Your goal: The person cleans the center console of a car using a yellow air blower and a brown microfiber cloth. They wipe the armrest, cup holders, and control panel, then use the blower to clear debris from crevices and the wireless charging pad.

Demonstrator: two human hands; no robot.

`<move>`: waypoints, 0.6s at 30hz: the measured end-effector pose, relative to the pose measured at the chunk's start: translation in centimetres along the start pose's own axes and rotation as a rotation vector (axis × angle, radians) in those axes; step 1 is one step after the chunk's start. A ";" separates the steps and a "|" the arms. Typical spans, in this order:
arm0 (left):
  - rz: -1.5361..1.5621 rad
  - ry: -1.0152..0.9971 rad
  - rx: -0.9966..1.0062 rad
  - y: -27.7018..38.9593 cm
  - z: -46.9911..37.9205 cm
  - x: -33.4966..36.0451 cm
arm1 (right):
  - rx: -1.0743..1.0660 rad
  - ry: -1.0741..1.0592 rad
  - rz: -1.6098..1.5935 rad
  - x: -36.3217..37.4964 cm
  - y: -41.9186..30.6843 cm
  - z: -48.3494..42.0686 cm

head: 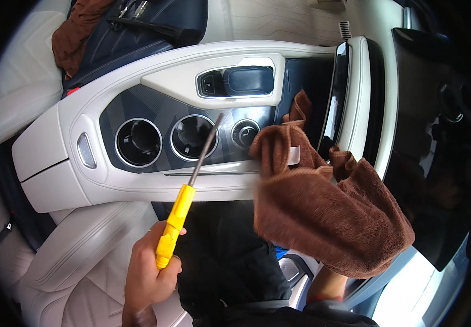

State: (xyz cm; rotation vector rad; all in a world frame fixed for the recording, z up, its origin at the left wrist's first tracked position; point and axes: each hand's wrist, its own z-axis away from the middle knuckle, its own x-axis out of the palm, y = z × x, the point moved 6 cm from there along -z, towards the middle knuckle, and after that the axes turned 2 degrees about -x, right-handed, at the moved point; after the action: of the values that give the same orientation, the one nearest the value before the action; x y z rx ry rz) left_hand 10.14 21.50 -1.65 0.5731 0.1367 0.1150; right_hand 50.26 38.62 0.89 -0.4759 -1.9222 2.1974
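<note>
My left hand point(151, 265) grips the yellow handle of a thin-shafted metal tool point(175, 222). Its grey shaft slants up and right, and the tip appears over the console near the middle cup holder point(194, 137). A brown microfibre towel point(329, 216) with a small white tag covers my right hand; only the wrist with a red band point(326, 292) shows below it. The towel's upper folds lie across the right end of the centre console point(117, 186), beside the round control knob point(245, 134). My right fingers are hidden under the cloth.
A gear selector point(248, 81) sits in a cream surround above a second cup holder point(138, 142). Another brown cloth point(79, 34) and a dark bag with metal fittings point(149, 24) lie on the far seat. A dark glossy screen point(427, 135) borders the right; a cream seat point(92, 261) is lower left.
</note>
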 end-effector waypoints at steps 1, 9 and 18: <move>-0.026 0.021 -0.039 -0.2 0.1 -0.1 | 0.001 0.006 0.006 -0.1 -0.1 0.2; 0.089 0.098 -0.046 -0.6 0.6 -0.7 | -0.001 -0.130 0.069 2.7 0.7 0.5; 0.156 0.139 0.001 -0.4 0.7 -1.7 | 0.134 -0.749 0.483 27.1 5.4 -1.9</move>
State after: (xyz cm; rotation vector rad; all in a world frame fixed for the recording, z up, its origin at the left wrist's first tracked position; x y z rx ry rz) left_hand 8.59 20.52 -1.11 0.5766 0.2271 0.3067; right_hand 26.08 48.91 -7.90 -0.0864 -2.1121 3.1344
